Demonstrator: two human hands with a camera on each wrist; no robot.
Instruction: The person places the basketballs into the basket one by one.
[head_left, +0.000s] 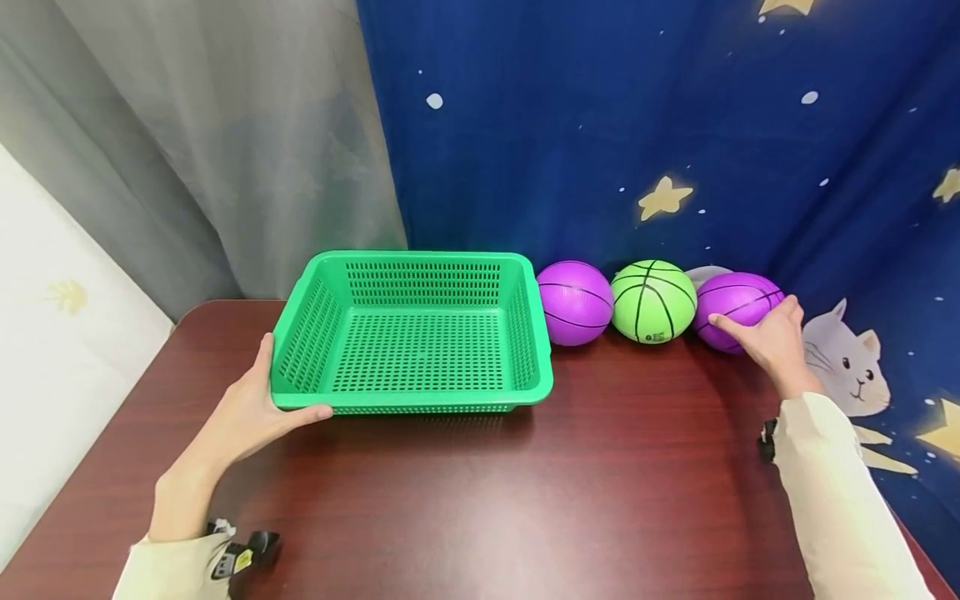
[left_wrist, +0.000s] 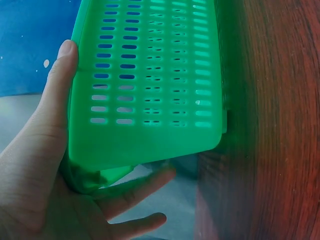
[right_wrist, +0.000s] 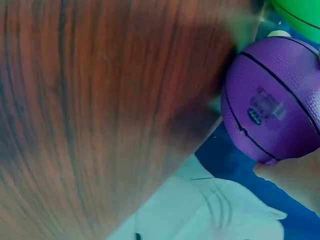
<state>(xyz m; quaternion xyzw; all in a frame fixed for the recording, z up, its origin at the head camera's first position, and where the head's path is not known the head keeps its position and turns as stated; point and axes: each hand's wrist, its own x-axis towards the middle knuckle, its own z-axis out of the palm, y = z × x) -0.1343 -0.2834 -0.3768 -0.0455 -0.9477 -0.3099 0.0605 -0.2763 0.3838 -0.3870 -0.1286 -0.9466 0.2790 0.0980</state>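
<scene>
An empty green plastic basket [head_left: 412, 402] with slotted walls is at the back left of the brown table. My left hand [head_left: 243, 412] holds its near left corner, the thumb along the front rim and the fingers around the left side. In the left wrist view the thumb [left_wrist: 59, 80] lies against the rim while two fingers stretch past the corner. At the right end of a row of balls, my right hand [head_left: 776, 342] grips a purple ball [head_left: 731, 304] with black lines, thumb on the near side. Its other fingers are mostly hidden behind the ball.
Between the basket and the gripped ball sit another purple ball [head_left: 576, 304] and a light green ball [head_left: 654, 302], side by side. A blue curtain [head_left: 525, 150] with stars hangs right behind them, a grey curtain [head_left: 285, 150] behind the basket. The table [head_left: 480, 500] extends toward me.
</scene>
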